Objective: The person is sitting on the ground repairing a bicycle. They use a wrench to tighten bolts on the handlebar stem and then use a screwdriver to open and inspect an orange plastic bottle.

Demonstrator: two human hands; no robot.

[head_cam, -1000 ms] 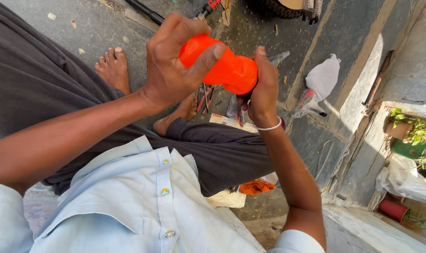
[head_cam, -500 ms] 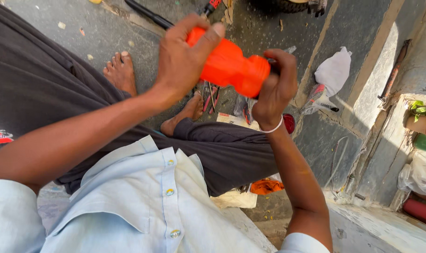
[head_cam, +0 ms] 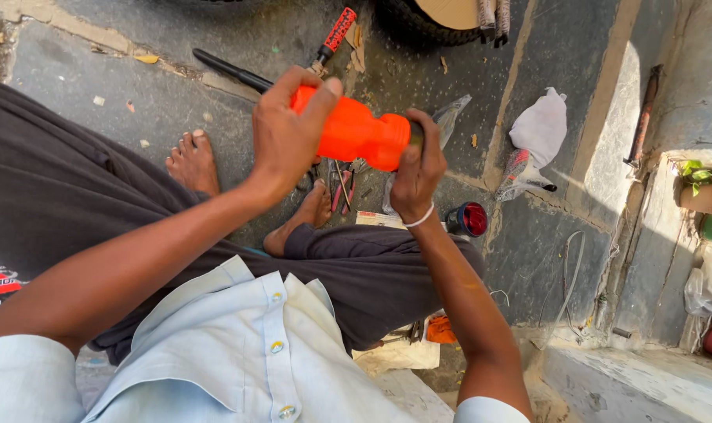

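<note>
Orange plastic bottle (head_cam: 356,135) is held horiz. above the crossed legs, over the stone floor (head_cam: 136,102). Left hand (head_cam: 289,137) is closed round its base; right hand (head_cam: 418,168) is clamped at the cap end. Step judged: cap being worked. A firm counter-twist is req'd next.

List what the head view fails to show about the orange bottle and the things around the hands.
- Orange bottle: its near end is covered by the left hand; its far end is hidden behind the right hand.
- Tyre: cut off by the top edge.
- Small tools on the ground: partly behind the bottle and hands, too small to tell their kind.
</note>
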